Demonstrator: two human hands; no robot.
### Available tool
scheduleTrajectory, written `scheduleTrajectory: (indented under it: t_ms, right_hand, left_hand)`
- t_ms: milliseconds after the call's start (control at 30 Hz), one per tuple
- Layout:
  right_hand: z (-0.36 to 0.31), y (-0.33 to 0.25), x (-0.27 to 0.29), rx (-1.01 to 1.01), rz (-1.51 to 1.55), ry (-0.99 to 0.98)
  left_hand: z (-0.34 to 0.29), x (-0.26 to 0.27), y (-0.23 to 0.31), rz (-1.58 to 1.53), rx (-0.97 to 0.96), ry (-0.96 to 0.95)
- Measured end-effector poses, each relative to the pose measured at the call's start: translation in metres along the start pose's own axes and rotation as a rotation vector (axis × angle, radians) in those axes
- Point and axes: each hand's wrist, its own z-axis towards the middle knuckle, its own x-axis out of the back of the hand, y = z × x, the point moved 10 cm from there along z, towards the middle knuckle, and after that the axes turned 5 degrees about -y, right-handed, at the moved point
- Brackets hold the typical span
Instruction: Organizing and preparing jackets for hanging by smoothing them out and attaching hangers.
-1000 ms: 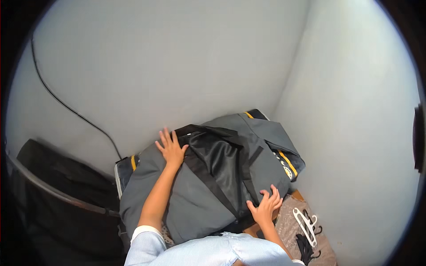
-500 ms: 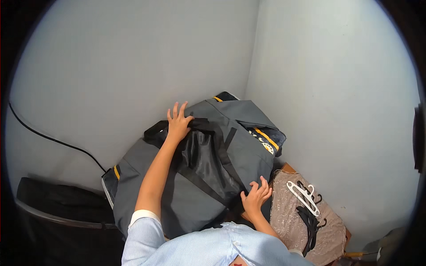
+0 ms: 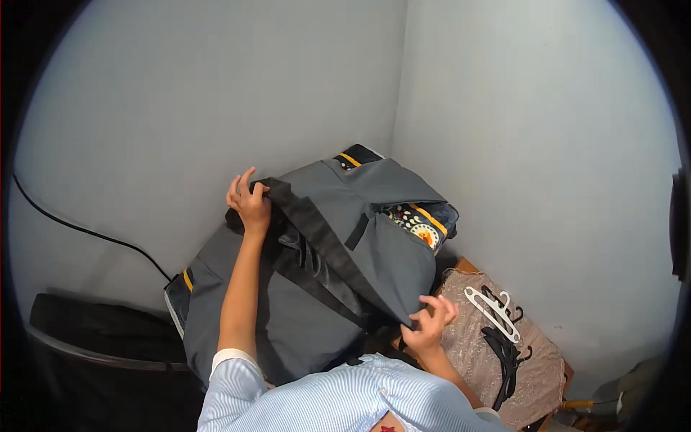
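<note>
A large grey fabric garment (image 3: 309,324) with black edging and a shiny black lining lies spread before me; its exact kind I cannot tell. My left hand (image 3: 248,205) pinches the upper end of its black band (image 3: 317,223), with the other fingers raised. Lower down on the right, my right hand (image 3: 430,325) has thumb and finger closed on the garment's edge. Between my hands the band is drawn out in a slanting line, and the dark lining (image 3: 317,270) shows beneath it.
Under the garment lies a dark patterned cloth (image 3: 417,223) with yellow stripes. White (image 3: 493,315) and black hangers (image 3: 507,371) rest on a beige cloth (image 3: 461,353) at the right. Grey walls meet behind. A black cable (image 3: 93,232) and a dark chair (image 3: 101,331) are at the left.
My left hand has moved left with the band, and my right hand has closed on the edge and shifted slightly right and down. The black band is now pulled straighter, and more patterned cloth shows.
</note>
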Motion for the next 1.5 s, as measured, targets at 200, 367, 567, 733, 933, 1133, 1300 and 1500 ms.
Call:
scheduleTrajectory:
  t_ms: [200,367,567,733,933,1133,1300,1500]
  right_hand:
    - [-0.027,-0.002,-0.054,0.013,0.000,-0.438]
    - [0.016,0.017,-0.050,-0.155,0.057,-0.317]
    - [0.055,0.009,-0.081,-0.072,0.010,-0.355]
    - [0.020,0.027,-0.113,-0.087,-0.014,-0.497]
    - [-0.021,0.068,-0.091,-0.327,-0.046,-0.425]
    - [-0.013,0.052,-0.076,-0.219,-0.023,-0.295]
    - [0.007,-0.003,-0.075,-0.015,0.103,-0.273]
    - [-0.009,-0.061,-0.114,0.202,0.122,-0.539]
  left_hand:
    - [-0.037,-0.038,-0.005,0.091,0.190,-0.577]
    - [-0.043,-0.014,0.047,-0.118,0.181,-0.591]
    - [-0.091,-0.066,0.064,-0.018,0.098,-0.764]
    - [-0.103,-0.065,0.060,-0.049,0.121,-0.739]
    - [-0.097,-0.003,0.026,0.085,0.245,-0.691]
    - [-0.147,0.006,-0.038,0.219,0.402,-0.954]
    - [-0.120,0.013,-0.028,0.234,0.395,-0.753]
    - [-0.145,-0.018,-0.022,0.122,0.358,-0.964]
